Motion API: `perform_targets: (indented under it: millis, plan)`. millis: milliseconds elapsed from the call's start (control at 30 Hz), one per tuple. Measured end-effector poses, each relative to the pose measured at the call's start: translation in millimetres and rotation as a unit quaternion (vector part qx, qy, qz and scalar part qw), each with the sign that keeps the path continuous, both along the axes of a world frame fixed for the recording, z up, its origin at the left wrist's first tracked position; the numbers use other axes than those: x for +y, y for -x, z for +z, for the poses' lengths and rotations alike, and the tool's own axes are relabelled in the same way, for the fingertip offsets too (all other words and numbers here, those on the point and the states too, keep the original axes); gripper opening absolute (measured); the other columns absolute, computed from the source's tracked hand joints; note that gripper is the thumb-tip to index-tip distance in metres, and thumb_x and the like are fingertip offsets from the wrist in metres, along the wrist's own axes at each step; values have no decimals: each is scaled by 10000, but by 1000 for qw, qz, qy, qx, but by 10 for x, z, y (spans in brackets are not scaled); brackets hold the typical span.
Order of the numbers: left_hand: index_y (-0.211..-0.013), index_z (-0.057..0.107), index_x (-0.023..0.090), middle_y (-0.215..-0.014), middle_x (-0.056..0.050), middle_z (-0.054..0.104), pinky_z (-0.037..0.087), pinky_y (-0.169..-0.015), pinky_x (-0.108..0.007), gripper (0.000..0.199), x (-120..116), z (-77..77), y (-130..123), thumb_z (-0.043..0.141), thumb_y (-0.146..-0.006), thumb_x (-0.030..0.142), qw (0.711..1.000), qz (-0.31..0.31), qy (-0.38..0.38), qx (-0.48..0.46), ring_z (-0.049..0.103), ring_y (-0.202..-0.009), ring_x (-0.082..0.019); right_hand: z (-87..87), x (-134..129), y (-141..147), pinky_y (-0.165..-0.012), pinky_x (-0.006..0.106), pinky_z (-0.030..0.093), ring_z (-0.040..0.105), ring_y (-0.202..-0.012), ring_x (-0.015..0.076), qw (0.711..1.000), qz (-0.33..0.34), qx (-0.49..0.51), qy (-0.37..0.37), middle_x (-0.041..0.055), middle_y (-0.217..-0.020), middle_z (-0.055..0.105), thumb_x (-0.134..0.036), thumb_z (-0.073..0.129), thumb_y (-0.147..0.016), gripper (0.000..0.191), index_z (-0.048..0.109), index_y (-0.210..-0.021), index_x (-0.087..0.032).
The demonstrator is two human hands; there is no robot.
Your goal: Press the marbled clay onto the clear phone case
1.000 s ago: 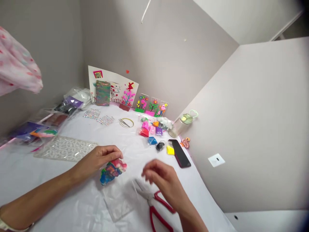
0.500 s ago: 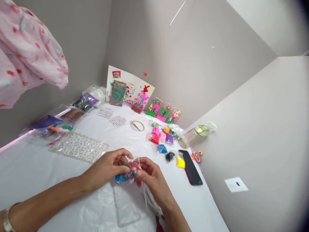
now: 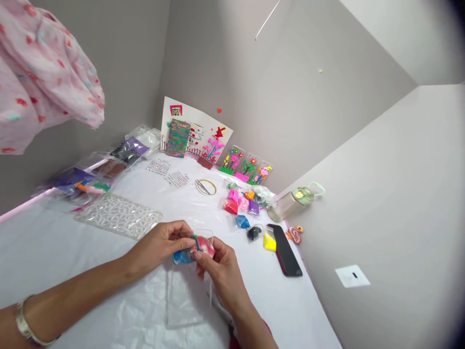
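Observation:
Between both hands is a lump of soft modelling clay (image 3: 184, 256) marbled in blue, green, red, pink and white. My left hand (image 3: 167, 245) pinches its upper left part between thumb and fingers. My right hand (image 3: 220, 264) grips its right side, with the thumb pressed on the front. Below the clay, a clear rectangular phone case (image 3: 188, 324) extends down toward the table's near side, and its upper end shows behind the hands. Whether fingers also hold the case is hidden. Under my right wrist lies a partly covered tool with a red handle (image 3: 234, 342).
Several small clay packets (image 3: 242, 222) lie right of centre, beside a black phone (image 3: 286, 252) and a bottle (image 3: 290, 203). At left are a textured clear sheet (image 3: 118, 214) and plastic bags (image 3: 127, 150). Gem stickers (image 3: 177, 179), a bangle (image 3: 206, 187) and decorated cases (image 3: 250, 167) stand farther back.
The clay has been turned and squeezed between my fingers; its pink-and-white side shows more. Both hands have shifted slightly up, and the view has moved a little.

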State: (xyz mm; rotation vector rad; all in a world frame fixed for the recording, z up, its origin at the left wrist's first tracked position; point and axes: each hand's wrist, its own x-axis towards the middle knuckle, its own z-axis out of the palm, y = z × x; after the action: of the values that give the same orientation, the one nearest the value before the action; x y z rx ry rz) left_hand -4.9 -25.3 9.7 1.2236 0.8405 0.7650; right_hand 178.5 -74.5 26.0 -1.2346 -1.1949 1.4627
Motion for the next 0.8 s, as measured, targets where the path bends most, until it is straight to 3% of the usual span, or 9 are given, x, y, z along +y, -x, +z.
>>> perform_targets:
  millis: [167,300,500,800]
  plan:
    - [-761,663,183,-702,21,677,417,-653,-267,296,22,21,27,739,-784,468,1000,-3,-11,10,576,-681,-159,-8,-2,29,-509,217,422,498,-511,94,1000,12,-1,11,-25,-612,605,-457,836,-764,372,614,-786,-159]
    - [-840,668,188,-767,15,684,430,-686,-279,350,53,17,37,726,-781,529,1000,-16,-13,4,593,-728,-176,-12,22,10,-524,217,419,498,-515,93,1000,-17,7,-4,-28,-604,604,-448,831,-779,366,599,-766,-166]
    - [-776,678,187,-727,30,643,386,-717,-277,262,35,42,60,744,-778,441,999,-12,-30,28,549,-746,-168,-14,16,-10,-550,227,441,509,-536,101,1000,-16,-6,-25,-23,-612,606,-471,808,-812,364,620,-789,-159]
    - [-796,699,182,-743,-1,702,436,-726,-296,368,57,40,48,676,-833,547,1000,-27,-9,-5,608,-735,-184,-1,5,-16,-534,236,442,524,-528,106,1000,-3,13,-13,-4,-683,653,-467,816,-802,341,676,-844,-159]
